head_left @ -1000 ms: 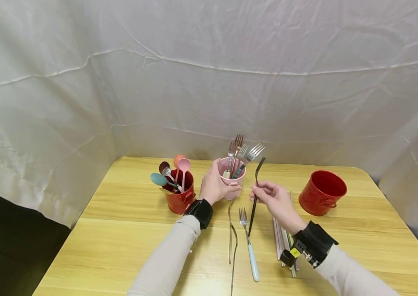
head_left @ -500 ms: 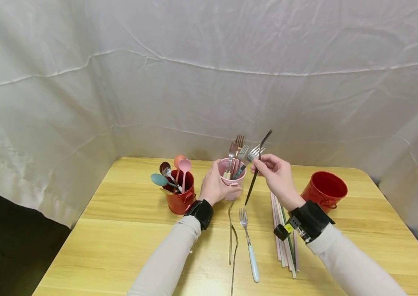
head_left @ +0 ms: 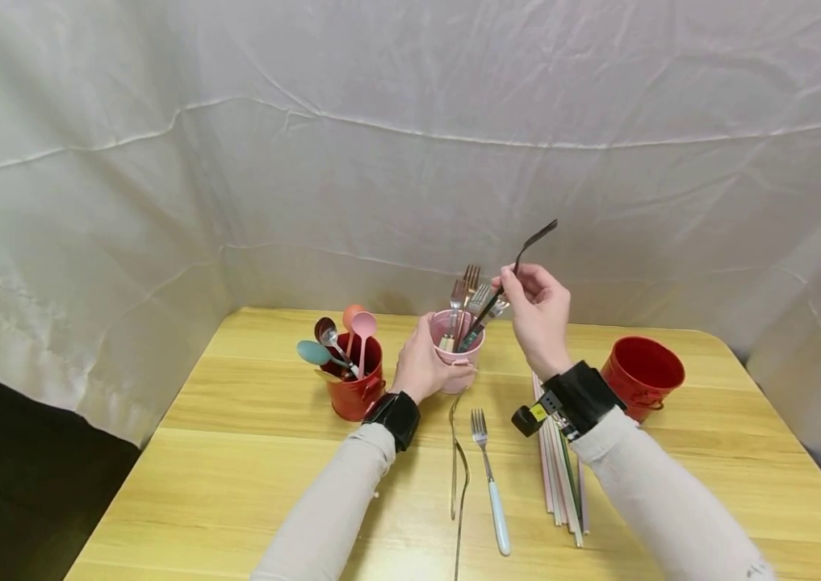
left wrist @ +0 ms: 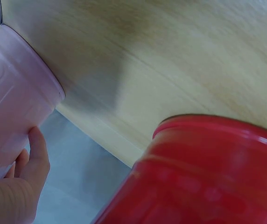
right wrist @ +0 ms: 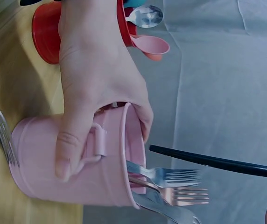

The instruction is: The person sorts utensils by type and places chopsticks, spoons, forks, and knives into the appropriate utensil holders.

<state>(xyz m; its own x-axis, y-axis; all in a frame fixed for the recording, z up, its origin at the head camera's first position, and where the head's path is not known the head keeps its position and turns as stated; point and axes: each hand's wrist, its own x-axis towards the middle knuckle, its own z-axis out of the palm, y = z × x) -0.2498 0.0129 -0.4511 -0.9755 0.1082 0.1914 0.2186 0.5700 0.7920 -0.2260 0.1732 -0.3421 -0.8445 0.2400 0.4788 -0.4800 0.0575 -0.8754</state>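
Note:
Around the side of a pink bucket (head_left: pixel 462 357) my left hand (head_left: pixel 419 361) keeps its grip, thumb across the handle loop in the right wrist view. Several forks (head_left: pixel 471 277) stand in that bucket, tines up. My right hand (head_left: pixel 542 316) pinches a black fork (head_left: pixel 538 234) above and to the right of the bucket, its tines pointing up and away. In the right wrist view the black handle's end (right wrist: pixel 208 160) hangs just past the bucket's rim, apart from it. A fork with a pale blue handle (head_left: pixel 497 516) lies on the table below.
Left of the pink bucket is a red bucket (head_left: pixel 349 397) holding several spoons (head_left: pixel 363 324). Another red bucket (head_left: pixel 621 381) stands at the right. Several chopsticks (head_left: pixel 563 484) lie under my right forearm, and thin gold utensils (head_left: pixel 453 476) lie mid-table. A pale curtain (head_left: pixel 410 161) hangs behind.
My right hand has risen from near the table with the black fork and moved up beside the pink bucket's top. The fork now tilts more. My left hand has stayed on the bucket.

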